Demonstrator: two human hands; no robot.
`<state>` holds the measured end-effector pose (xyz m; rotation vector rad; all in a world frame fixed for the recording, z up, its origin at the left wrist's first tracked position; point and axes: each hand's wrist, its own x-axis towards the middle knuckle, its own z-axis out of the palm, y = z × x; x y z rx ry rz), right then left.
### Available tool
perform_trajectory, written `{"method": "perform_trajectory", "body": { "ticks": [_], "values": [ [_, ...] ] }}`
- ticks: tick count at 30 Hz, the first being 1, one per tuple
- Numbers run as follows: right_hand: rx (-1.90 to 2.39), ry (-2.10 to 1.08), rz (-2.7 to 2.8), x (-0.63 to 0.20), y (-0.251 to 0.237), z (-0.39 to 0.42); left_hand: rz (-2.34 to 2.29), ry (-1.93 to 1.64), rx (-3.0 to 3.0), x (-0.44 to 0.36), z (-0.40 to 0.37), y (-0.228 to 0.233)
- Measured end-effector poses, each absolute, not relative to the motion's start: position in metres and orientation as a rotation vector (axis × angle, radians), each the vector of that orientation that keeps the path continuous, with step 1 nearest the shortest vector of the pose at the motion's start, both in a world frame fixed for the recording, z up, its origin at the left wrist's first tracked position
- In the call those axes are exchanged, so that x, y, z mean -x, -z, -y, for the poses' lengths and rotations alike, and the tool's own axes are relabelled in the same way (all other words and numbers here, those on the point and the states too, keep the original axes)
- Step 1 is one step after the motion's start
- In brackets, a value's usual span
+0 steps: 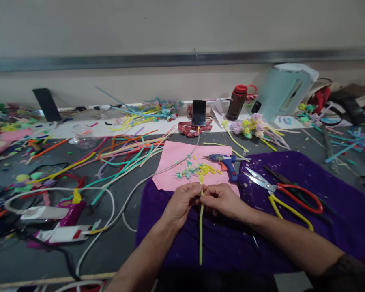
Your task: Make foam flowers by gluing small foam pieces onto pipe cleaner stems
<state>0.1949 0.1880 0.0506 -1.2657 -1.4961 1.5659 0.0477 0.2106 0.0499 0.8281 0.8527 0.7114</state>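
Over a purple cloth (322,227) on the tabletop (115,243), the left hand (180,205) and right hand (223,200) pinch a yellow-green pipe cleaner (201,231) between them, its tail hanging toward the person. Just beyond lie a pink sheet (173,162) with cut bits, a blue glue gun (228,162) and red-handled scissors (280,188).

Two bare forearms, no rings, watch or bands seen. Left hand (181,205) and right hand (226,201) ungloved, fingers slim. Dark sleeve (349,271) edge at right upper arm; left sleeve out of view.
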Motion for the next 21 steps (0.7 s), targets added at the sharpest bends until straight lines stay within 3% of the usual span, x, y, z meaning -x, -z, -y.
{"method": "perform_trajectory", "body": {
  "ticks": [12, 21],
  "values": [
    [1.214, -1.112, 1.231, -0.265, -0.087, -0.227, -0.957, -0.725, -0.785, -0.043, -0.213, -0.059],
    [1.355, -0.738, 1.575, -0.271, -0.073, -0.234, -0.953, -0.781, -0.840, -0.042, -0.215, -0.059]
  ]
}}
